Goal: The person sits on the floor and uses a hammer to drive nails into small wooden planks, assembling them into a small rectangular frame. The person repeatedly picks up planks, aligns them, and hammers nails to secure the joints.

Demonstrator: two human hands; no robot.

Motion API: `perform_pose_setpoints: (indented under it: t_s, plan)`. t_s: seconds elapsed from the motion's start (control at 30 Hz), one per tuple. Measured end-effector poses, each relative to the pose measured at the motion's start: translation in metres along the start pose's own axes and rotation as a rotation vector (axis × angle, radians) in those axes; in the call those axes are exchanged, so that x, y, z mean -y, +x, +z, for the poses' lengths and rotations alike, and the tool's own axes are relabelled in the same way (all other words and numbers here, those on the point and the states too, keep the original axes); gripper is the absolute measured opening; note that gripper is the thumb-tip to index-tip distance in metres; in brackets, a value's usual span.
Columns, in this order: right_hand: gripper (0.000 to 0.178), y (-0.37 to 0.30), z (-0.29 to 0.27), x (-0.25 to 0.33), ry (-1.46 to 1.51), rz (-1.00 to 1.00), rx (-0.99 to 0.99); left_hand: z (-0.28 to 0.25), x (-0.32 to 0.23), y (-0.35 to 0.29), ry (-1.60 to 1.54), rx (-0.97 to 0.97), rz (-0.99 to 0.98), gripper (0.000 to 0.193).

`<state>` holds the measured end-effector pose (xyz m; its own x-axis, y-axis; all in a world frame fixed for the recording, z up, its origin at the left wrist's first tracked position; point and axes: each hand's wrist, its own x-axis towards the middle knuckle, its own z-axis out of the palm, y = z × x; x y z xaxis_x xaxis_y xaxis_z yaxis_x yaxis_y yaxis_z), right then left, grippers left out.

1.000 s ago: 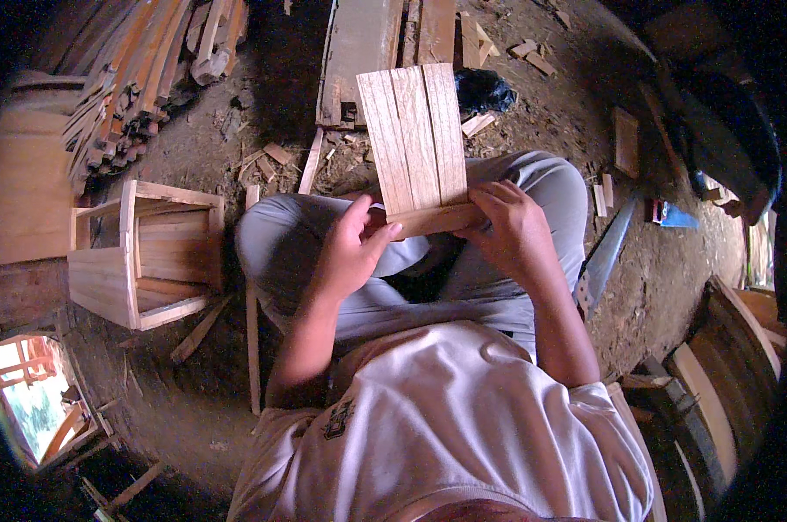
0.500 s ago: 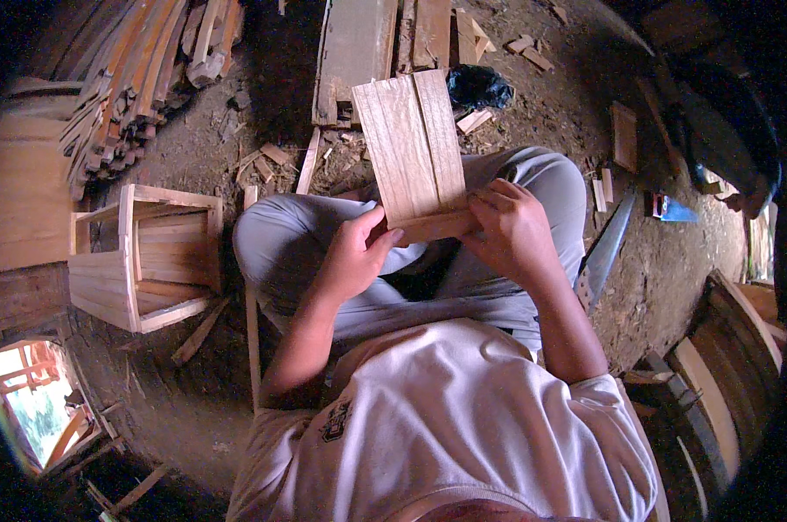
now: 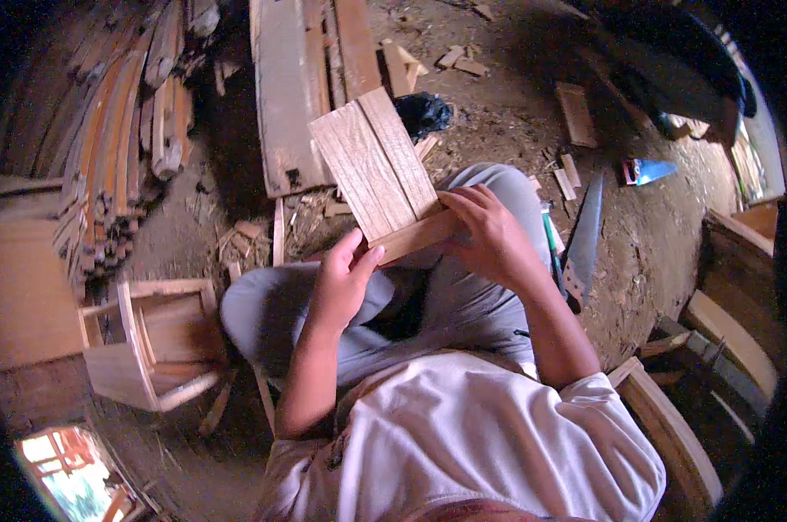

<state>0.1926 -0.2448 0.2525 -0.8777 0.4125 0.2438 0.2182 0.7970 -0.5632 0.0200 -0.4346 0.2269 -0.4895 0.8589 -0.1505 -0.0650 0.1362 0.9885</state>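
Over my crossed legs I hold a small wooden panel [image 3: 367, 161] of light boards, tilted with its far end leaning left. A narrow wooden strip [image 3: 415, 237] runs across its near edge. My left hand [image 3: 341, 283] pinches the left corner, its thumb on the strip. My right hand [image 3: 491, 233] grips the strip's right end, with fingers over the top near the panel's corner. How the strip joins the panel cannot be made out.
A handsaw [image 3: 585, 248] lies right of my knee, with a smaller blue-bladed saw [image 3: 650, 171] beyond. An open wooden box frame [image 3: 154, 348] stands at left. Bundled slats [image 3: 106, 174], long planks [image 3: 285, 96] and a black plastic bag [image 3: 424, 115] lie ahead. Wooden pieces [image 3: 672, 426] sit at right.
The whole view has turned, so surroundings sit differently in the picture. The panel leans further left, and its strip slants more. Both hands keep their hold.
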Motion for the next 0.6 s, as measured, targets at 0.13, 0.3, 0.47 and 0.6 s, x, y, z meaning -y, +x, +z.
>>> perform_pose_setpoints:
  t_s: [0.13, 0.3, 0.47, 0.6]
  plan:
    - [0.058, 0.002, -0.036, -0.029, 0.681, 0.331, -0.148, 0.016, -0.003, 0.031, 0.068, 0.107, 0.025, 0.018]
    - [0.042, 0.031, -0.064, -0.061, 1.288, 0.684, -0.239, 0.060, -0.021, 0.041, 0.045, 0.269, 0.000, 0.031]
    - [0.037, 0.022, -0.072, -0.074, 1.378, 0.633, -0.326, 0.091, -0.027, 0.044, 0.029, 0.346, -0.021, 0.034]
    - [0.035, 0.013, -0.078, -0.085, 1.430, 0.654, -0.314, 0.104, -0.021, 0.053, 0.061, 0.388, -0.043, 0.033]
